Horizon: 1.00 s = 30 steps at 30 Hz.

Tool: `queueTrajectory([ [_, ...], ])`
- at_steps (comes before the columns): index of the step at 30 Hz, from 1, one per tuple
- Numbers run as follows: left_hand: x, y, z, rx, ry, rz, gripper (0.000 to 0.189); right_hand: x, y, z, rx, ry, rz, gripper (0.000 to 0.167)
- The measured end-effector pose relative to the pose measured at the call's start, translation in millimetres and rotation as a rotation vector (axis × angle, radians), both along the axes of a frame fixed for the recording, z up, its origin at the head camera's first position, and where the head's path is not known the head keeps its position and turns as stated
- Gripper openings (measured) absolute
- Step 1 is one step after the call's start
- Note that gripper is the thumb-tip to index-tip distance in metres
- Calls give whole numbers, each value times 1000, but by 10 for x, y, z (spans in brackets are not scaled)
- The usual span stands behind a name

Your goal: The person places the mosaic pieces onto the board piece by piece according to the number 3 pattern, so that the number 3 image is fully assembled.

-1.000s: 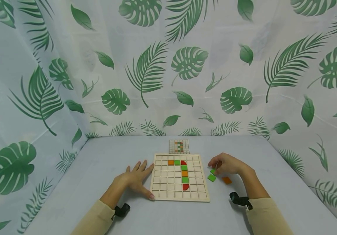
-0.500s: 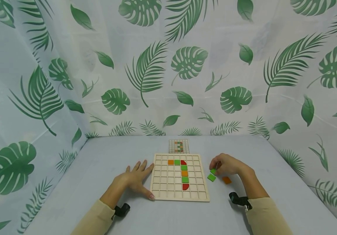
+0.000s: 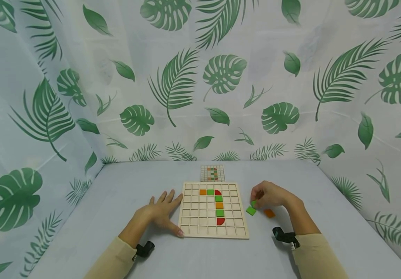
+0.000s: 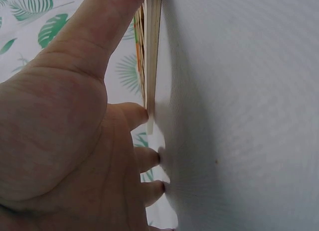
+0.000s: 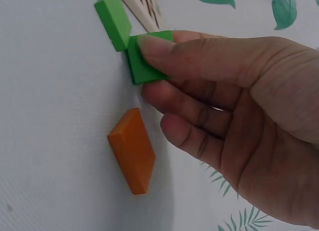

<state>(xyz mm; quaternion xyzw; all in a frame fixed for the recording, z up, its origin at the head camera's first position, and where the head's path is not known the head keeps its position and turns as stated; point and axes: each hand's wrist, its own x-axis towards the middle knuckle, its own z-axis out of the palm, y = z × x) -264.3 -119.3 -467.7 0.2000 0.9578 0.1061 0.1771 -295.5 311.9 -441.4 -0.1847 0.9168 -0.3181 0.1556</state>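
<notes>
My right hand (image 3: 272, 194) pinches a green square tile (image 5: 144, 66) between thumb and fingers, just right of the wooden grid board (image 3: 195, 228). A second green tile (image 3: 251, 210) lies on the table close to the held one. Beneath the hand rests an orange tile (image 3: 269, 213). With fingers spread, my left hand (image 3: 160, 213) lies at the board's left side, its thumb at the near left corner and a fingertip against the edge. Set in the board are orange, green and red tiles, forming a row and a column; two red pieces (image 3: 220, 221) have a rounded corner.
Behind the board lies a small pattern card (image 3: 212, 173) showing a grid with coloured squares. The table has a pale cloth (image 3: 134, 170), and leaf-printed curtains (image 3: 228, 128) stand at the back and both sides. A small black camera sits on each wrist.
My right hand has shifted slightly right, and the green tile in its fingers now looks more tilted. The left hand and the board stay in place.
</notes>
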Motion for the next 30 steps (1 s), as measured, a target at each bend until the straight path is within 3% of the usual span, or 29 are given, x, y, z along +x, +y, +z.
queueTrajectory([
  [5,4,3,6,7,-5,1,138,-18,13,75,-80,58,-36,10],
  [8,3,9,9,6,-8,1,138,-30,-37,119,-145,124,-56,17],
  [17,-2,0,-1,2,1,-4,138,-37,-512,142,-301,256,-35,18],
  [21,-1,0,-4,3,-3,-5,139,-20,-774,93,-351,263,7,19],
  [30,-10,-12,-3,1,-1,4,139,-4,-1114,-25,-343,189,50,18],
])
